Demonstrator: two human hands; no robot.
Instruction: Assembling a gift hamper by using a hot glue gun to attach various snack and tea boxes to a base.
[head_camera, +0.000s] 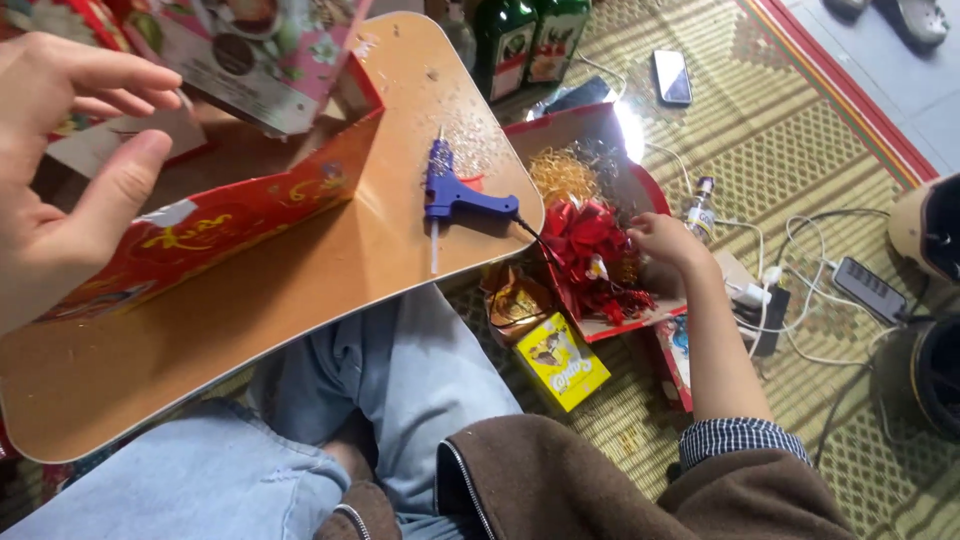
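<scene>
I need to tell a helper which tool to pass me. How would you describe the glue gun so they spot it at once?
Find the tan board across the lap. Near its right corner lies the glue gun, by the red box. It is the only blue, pistol-shaped thing there, with a black cord at its tail.

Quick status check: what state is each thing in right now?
Left hand: open, holding nothing.
Right hand: reaching into the red bows.
Glue gun: lying on the board, corded, untouched.
Red box: open.
Phone: screen dark.
Yellow box: closed, on the mat.
</scene>
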